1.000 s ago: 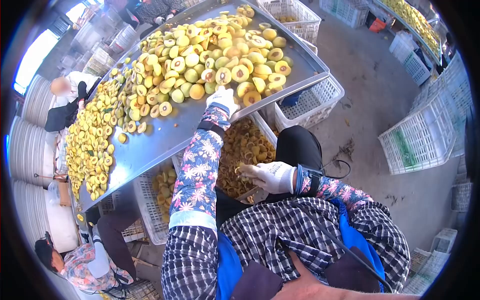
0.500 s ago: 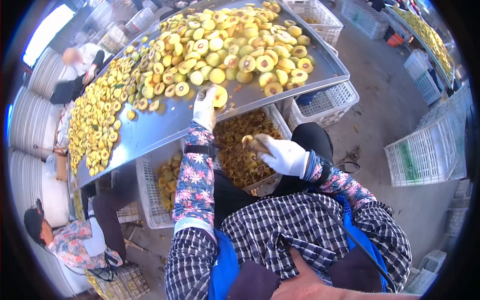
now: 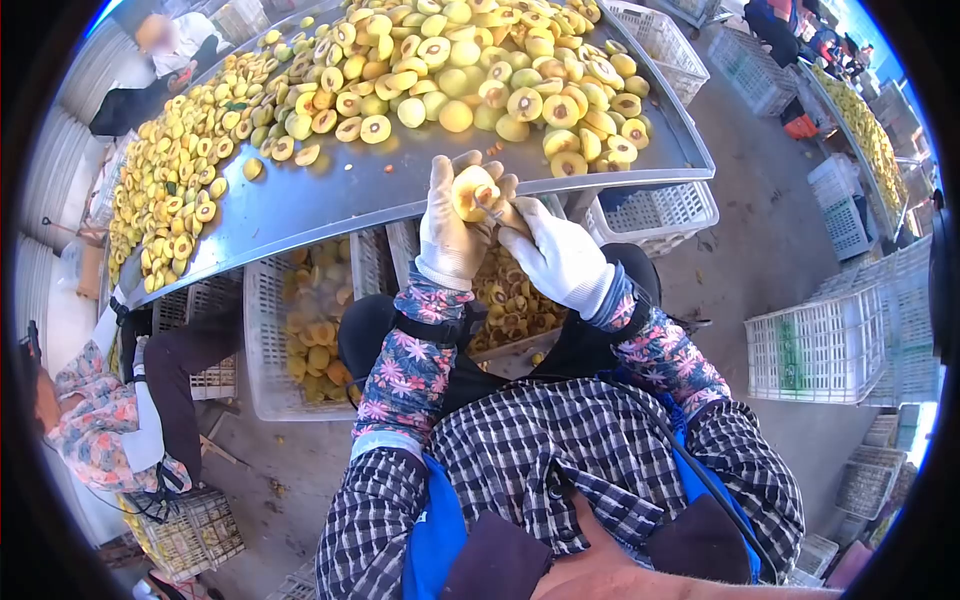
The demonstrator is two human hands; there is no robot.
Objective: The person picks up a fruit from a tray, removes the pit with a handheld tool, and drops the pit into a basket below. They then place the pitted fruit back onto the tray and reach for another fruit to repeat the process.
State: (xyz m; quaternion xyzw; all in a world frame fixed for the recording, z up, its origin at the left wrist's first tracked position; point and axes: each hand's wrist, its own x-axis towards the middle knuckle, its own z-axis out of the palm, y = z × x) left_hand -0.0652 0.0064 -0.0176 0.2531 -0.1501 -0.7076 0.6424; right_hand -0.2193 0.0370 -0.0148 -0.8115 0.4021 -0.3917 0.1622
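Observation:
My left hand (image 3: pixel 456 225), in a pale glove, holds a halved yellow fruit (image 3: pixel 473 192) just in front of the metal table's edge. From the right, my right hand (image 3: pixel 560 255), in a white glove, reaches to the fruit with its fingers closed round a small tool (image 3: pixel 500 208) whose tip touches the fruit's brown centre. Much of the tool is hidden by the fingers. Behind my hands, halved fruits (image 3: pixel 455 115) lie heaped on the metal table (image 3: pixel 390 195). Below them is a crate of cut pieces (image 3: pixel 515 300) between my knees.
A white crate of fruit (image 3: pixel 318 335) stands left of my knees. Another white crate (image 3: pixel 655 215) is under the table's right corner. One person (image 3: pixel 110 410) sits at the lower left, another (image 3: pixel 170 50) at the upper left. Stacked crates (image 3: pixel 820 345) stand at the right.
My left hand has lifted the fruit off the table and drawn it nearer. My right hand has risen from above the lower crate to meet it. The camera view has shifted.

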